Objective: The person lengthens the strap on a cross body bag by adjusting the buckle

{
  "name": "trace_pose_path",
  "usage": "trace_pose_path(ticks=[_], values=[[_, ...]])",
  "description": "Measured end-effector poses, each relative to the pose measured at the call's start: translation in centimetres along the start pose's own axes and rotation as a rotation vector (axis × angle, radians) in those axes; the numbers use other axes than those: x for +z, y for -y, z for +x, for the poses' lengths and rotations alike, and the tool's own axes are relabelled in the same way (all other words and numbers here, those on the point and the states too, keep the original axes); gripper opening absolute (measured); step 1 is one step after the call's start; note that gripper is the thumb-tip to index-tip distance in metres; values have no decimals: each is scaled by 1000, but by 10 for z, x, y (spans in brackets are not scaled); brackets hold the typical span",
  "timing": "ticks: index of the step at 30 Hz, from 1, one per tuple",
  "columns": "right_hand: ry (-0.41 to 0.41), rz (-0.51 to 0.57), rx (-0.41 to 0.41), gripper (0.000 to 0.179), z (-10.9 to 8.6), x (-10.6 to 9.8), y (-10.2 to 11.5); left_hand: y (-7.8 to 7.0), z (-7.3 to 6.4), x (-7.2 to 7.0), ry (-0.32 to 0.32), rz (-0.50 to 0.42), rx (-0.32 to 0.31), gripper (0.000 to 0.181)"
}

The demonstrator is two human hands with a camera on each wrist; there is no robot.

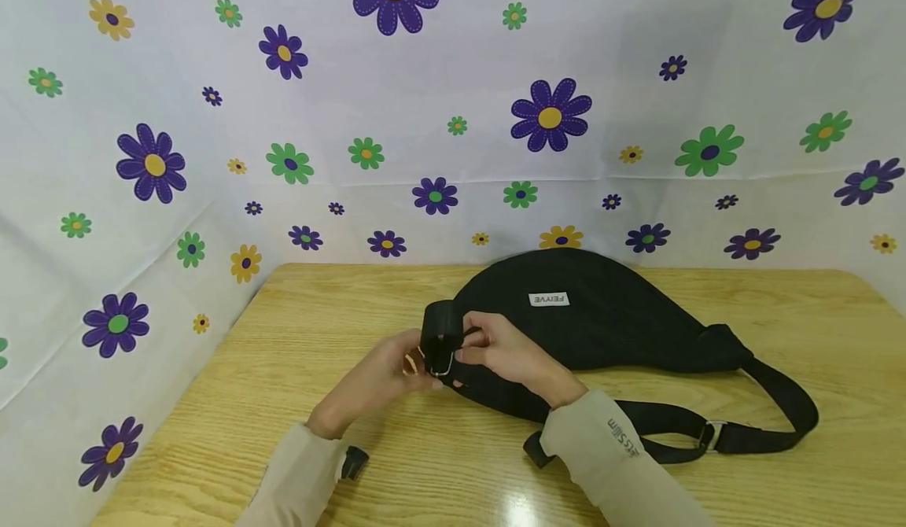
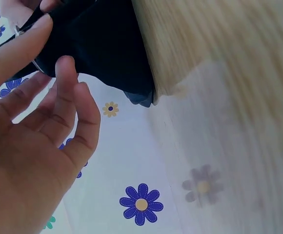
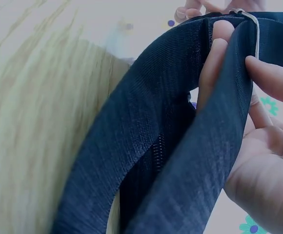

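Behind and around everything hangs a white cloth [image 1: 453,79] printed with purple, green and yellow flowers, forming a back wall and a slanting left side. Below it lies the wooden bench [image 1: 814,338], pale yellow with a visible grain.

On the bench, right of centre, rests a black waist bag [image 1: 602,315], its rounded body lying flat with a small white label [image 1: 549,300] facing up. From the bag's right end a black strap [image 1: 786,397] loops around toward the near edge, passing through a metal slider [image 1: 710,435], and ends close to the right sleeve [image 1: 609,456]. A small black buckle piece [image 1: 354,462] lies on the bench just beside the left sleeve [image 1: 297,484].

Both hands meet at the bag's left end, where the strap folds up through a metal ring [image 1: 442,371]. The right hand [image 1: 506,354] reaches over the bag's near edge, its fingers curled and pinching the strap just above the ring; the right wrist view shows the fingertips [image 3: 214,58] pressed into the webbing. The left hand [image 1: 385,377] comes in from the left, its thumb and fingers closed on the ring and the strap beside it, while the left wrist view shows the other fingers [image 2: 68,97] loosely bent against the black fabric.
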State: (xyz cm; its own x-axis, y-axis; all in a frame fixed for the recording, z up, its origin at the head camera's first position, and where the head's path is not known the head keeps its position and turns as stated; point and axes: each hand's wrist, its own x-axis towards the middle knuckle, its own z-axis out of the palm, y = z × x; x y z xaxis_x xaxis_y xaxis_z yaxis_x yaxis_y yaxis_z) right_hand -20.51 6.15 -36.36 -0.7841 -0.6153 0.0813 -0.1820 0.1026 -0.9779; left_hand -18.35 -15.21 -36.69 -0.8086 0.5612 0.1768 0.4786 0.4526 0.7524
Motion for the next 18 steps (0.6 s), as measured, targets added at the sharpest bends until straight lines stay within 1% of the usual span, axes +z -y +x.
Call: trace_pose_path(ticks=[4, 7, 10, 12, 14, 18], values=[[10, 13, 8, 13, 1, 0, 0, 1, 0, 0, -13, 1, -5, 20], [21, 37, 36, 24, 2, 2, 1, 0, 1, 0, -18, 11, -23, 18], [44, 44, 36, 37, 1, 5, 4, 1, 1, 0, -27, 27, -37, 16], [47, 13, 17, 43, 0, 9, 6, 1, 1, -1, -29, 35, -42, 15], [33, -32, -11, 44, -1, 14, 7, 1, 1, -1, -27, 41, -41, 15], [-47, -188, -49, 43, -1, 25, 9, 1, 0, -2, -20, 54, -35, 15]])
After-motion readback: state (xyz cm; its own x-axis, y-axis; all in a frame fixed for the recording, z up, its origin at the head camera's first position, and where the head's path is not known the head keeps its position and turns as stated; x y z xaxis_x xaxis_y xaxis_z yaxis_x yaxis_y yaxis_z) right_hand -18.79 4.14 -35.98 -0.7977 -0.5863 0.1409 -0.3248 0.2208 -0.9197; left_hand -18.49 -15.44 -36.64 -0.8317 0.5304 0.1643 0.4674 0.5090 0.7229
